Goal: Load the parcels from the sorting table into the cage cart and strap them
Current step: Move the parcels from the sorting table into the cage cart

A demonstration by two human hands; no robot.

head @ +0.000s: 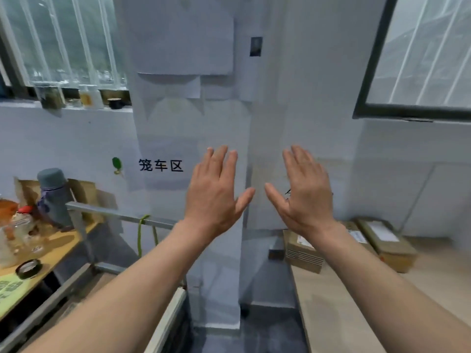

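While left hand (216, 189) and right hand (305, 189) spread empty before the pillar (178, 123), parcels (303, 256) lie right of it; cart rail (114, 215), left. Right forearm (382, 289) half-hides one parcel.

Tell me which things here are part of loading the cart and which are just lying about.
For the job: cardboard parcels on the sorting table; cage cart; green cord looped on its rail, probably the strap.
Lying about: grey flask, tape roll and glassware on the left bench; jars on the windowsill.
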